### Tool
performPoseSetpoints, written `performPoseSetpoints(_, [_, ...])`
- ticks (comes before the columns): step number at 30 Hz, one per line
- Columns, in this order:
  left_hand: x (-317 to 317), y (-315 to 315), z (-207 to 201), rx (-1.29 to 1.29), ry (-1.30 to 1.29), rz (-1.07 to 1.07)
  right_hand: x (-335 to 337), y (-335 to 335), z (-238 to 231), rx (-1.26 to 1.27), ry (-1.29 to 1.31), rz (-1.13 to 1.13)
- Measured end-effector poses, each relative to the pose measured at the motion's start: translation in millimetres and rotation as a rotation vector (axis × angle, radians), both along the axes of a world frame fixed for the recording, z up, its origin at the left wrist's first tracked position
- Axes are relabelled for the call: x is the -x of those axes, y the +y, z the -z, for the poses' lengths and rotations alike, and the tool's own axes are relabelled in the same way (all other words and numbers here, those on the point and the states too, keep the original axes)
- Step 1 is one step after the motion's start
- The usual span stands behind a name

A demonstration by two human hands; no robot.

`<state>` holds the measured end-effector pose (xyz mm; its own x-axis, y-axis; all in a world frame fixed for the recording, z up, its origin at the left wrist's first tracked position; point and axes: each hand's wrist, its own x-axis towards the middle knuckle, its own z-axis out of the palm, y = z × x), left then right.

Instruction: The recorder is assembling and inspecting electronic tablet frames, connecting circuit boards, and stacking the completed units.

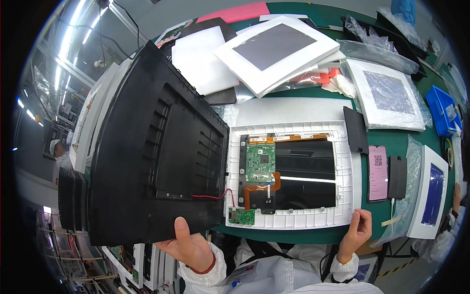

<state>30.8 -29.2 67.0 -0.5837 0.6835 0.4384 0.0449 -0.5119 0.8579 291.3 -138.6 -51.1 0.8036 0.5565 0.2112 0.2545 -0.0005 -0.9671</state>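
Black back cover (156, 147) stands swung up on its long edge at the left of the white monitor frame (342, 215), tethered to it by a thin red wire (215, 197). Left hand (188, 247) grips the cover's lower edge, thumb on top. Right hand (357, 230), loosely curled and empty, rests on the frame's near right corner on the green table (387, 134).

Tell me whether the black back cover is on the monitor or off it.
Off. The left hand holds the black back cover swung aside, exposing the circuit board in the white frame.
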Motion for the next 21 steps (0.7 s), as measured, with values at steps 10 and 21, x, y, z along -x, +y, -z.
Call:
performPoseSetpoints(10, [4.8, 0.5, 4.6, -0.007, 0.010, -0.005, 21.5, 15.2, -70.2, 0.184, -0.310, -0.344])
performPoseSetpoints(21, [13.2, 0.8, 10.4, 0.058, 0.022, -0.074, 64.3, 129.9, -80.8, 0.527, -0.642, -0.908])
